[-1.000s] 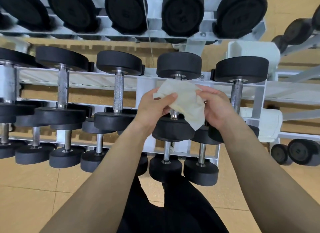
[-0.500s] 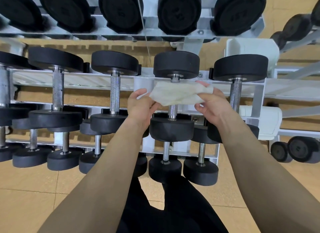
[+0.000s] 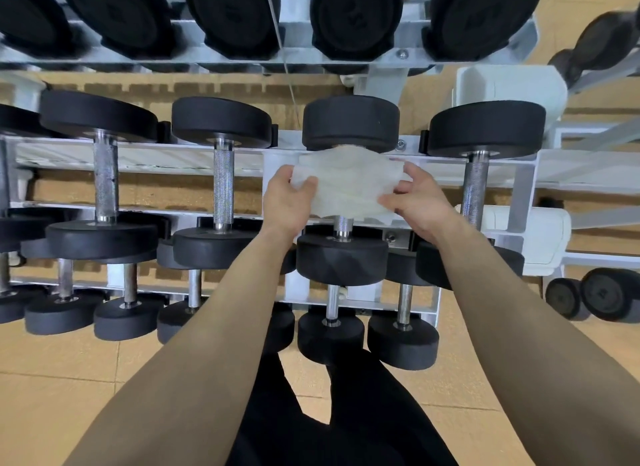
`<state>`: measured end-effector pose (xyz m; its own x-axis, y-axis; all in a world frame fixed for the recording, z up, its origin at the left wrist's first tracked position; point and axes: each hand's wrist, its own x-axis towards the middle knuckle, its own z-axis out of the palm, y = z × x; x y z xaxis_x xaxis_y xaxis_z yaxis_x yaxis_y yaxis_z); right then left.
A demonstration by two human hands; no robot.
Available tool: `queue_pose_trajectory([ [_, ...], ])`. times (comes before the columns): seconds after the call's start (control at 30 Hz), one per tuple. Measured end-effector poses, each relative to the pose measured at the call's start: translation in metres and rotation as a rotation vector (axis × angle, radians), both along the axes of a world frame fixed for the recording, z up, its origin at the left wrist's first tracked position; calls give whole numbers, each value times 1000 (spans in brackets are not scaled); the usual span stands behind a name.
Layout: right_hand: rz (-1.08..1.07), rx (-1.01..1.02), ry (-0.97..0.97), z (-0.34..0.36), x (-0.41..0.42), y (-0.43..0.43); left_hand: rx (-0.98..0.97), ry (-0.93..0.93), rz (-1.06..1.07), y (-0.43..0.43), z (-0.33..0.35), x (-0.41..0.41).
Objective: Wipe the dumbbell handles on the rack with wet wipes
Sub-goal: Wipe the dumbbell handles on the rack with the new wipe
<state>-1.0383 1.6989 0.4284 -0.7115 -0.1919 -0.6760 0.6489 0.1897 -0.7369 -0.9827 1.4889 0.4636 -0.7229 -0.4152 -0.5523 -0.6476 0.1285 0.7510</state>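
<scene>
Since half a second ago the wipe (image 3: 341, 188) has dropped lower and now drapes over the dumbbell handle (image 3: 343, 226) on the rack's (image 3: 194, 160) middle shelf. Left hand (image 3: 285, 202) and right hand (image 3: 420, 205) each pinch an end of it, stretched flat between them

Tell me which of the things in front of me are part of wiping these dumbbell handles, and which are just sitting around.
Part of the job:
wet wipe, pinched by left hand and right hand
dumbbell handle under it
left neighbour handle, right neighbour handle, on the rack

Just sitting around:
white block at the right
dark weights low at far right
</scene>
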Motion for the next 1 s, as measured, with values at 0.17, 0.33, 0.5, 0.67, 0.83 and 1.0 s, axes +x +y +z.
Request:
queue_pose_trajectory([
  [0.17, 17, 605, 227, 8, 13, -12, -195, -71, -163, 7, -13, 5],
  [0.33, 128, 593, 420, 33, 35, -45, -341, -36, -85, 11, -13, 23],
  [0.5, 27, 296, -14, 23, 14, -95, -220, 60, 252, 34, -6, 33],
  [0.67, -156, 197, -112, 8, -11, -110, -245, 105, 264, 47, -17, 33],
  [0.83, -137, -254, -271, -1, -14, -93, -260, 132, 256, 47, -20, 33],
  [1.0, 65, -333, -412, -16, 4, -70, -251, 113, 268, 47, -20, 32],
])
